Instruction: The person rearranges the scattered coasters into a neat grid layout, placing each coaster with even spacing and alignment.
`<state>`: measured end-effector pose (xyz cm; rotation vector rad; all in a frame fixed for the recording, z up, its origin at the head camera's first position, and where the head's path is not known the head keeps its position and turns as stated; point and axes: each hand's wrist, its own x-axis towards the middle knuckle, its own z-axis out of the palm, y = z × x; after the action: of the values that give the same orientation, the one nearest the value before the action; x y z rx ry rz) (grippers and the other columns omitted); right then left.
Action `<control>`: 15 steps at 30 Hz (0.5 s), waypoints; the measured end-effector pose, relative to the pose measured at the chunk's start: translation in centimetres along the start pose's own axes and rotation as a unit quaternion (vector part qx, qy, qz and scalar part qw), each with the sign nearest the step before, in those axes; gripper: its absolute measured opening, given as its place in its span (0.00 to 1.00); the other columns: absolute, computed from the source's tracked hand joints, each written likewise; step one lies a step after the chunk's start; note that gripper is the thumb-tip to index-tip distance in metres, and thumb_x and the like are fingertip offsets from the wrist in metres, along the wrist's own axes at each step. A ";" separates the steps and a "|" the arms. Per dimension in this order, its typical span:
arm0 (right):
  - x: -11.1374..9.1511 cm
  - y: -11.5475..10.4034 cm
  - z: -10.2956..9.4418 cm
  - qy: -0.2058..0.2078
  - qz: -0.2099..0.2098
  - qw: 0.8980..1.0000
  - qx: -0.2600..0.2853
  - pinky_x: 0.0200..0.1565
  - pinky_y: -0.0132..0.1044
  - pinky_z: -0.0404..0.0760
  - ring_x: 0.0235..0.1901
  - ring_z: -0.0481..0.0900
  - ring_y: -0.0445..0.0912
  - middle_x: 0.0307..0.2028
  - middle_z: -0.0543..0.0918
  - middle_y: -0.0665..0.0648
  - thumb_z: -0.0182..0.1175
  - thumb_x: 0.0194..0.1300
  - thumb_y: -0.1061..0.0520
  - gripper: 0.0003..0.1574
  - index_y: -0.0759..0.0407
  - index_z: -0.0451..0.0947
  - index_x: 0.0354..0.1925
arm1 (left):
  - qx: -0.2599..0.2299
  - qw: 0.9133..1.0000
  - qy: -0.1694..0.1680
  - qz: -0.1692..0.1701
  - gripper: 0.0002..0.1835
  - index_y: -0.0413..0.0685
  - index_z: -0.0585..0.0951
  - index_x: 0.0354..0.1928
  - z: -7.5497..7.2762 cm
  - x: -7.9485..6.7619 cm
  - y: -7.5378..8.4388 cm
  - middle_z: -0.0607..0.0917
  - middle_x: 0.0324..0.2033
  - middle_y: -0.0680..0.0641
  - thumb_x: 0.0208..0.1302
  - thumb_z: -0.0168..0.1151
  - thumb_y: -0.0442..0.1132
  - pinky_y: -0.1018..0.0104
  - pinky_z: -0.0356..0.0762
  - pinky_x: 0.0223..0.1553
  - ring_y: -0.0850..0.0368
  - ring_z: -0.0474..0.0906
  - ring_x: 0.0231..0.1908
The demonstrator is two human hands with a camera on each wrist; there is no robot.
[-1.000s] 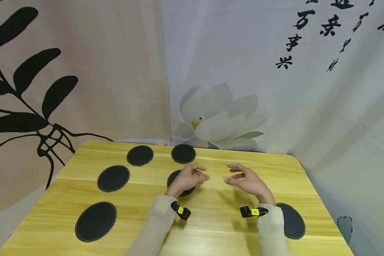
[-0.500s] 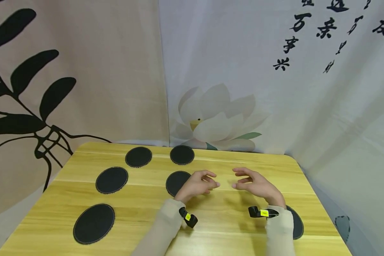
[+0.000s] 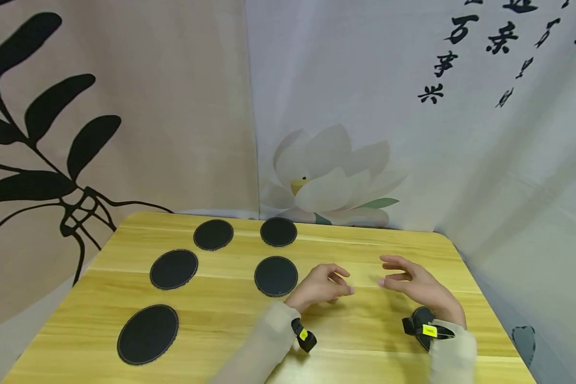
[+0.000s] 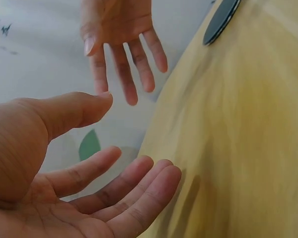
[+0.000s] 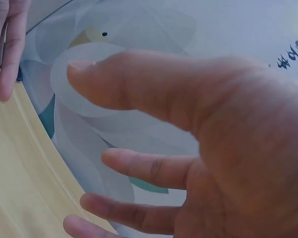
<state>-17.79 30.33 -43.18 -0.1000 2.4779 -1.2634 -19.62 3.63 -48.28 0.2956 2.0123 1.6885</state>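
Note:
Both hands hover over the wooden table (image 3: 221,330), palms facing each other with a gap between them. My left hand (image 3: 322,287) is relaxed, fingers loosely bent and thumb apart, with nothing in it. Just to its left lies a round black mat (image 3: 276,276). My right hand (image 3: 420,287) likewise has spread, slightly bent fingers and holds nothing. Another black mat (image 3: 423,320) is partly hidden under the right wrist and its strapped camera. In the left wrist view the left hand (image 4: 89,178) faces the right hand (image 4: 121,39); the right wrist view shows the right hand's thumb (image 5: 134,82) and fingers.
Several more round black mats lie on the table: one at front left (image 3: 148,335), one at mid left (image 3: 174,269), and two along the back, a left one (image 3: 213,234) and a right one (image 3: 278,232). A printed curtain (image 3: 336,106) hangs behind the table's far edge.
Both hands have moved to the right, the right one farther, so the gap between them is wider. The mat by the left hand, earlier partly covered, now shows whole.

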 end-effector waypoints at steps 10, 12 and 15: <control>-2.2 2.1 -1.8 -0.006 0.025 1.000 0.017 0.60 0.55 0.81 0.70 0.70 0.63 0.77 0.61 0.66 0.64 0.72 0.41 0.50 0.53 0.54 0.80 | 0.007 1.000 -0.014 -0.017 0.22 0.45 0.83 0.56 3.7 0.4 0.8 0.82 0.38 0.48 0.60 0.76 0.38 0.58 0.86 0.34 0.45 0.84 0.31; -2.7 2.5 -2.2 -0.007 0.028 0.999 0.018 0.60 0.55 0.82 0.70 0.70 0.65 0.77 0.60 0.68 0.63 0.72 0.42 0.49 0.54 0.53 0.80 | 0.007 1.000 -0.014 -0.024 0.21 0.46 0.84 0.54 4.4 0.6 0.8 0.82 0.37 0.49 0.59 0.76 0.37 0.58 0.86 0.34 0.46 0.84 0.31; -3.3 3.0 -2.7 -0.006 0.038 0.999 0.013 0.59 0.56 0.82 0.68 0.73 0.64 0.76 0.59 0.70 0.63 0.73 0.42 0.50 0.57 0.51 0.80 | 0.006 0.999 -0.017 -0.032 0.20 0.46 0.84 0.53 5.2 0.8 0.9 0.83 0.35 0.49 0.58 0.76 0.36 0.57 0.87 0.35 0.46 0.85 0.32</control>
<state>-15.32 34.97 -43.20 -0.0062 2.4306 -1.2592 -17.80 8.67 -48.12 0.2597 1.9871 1.6237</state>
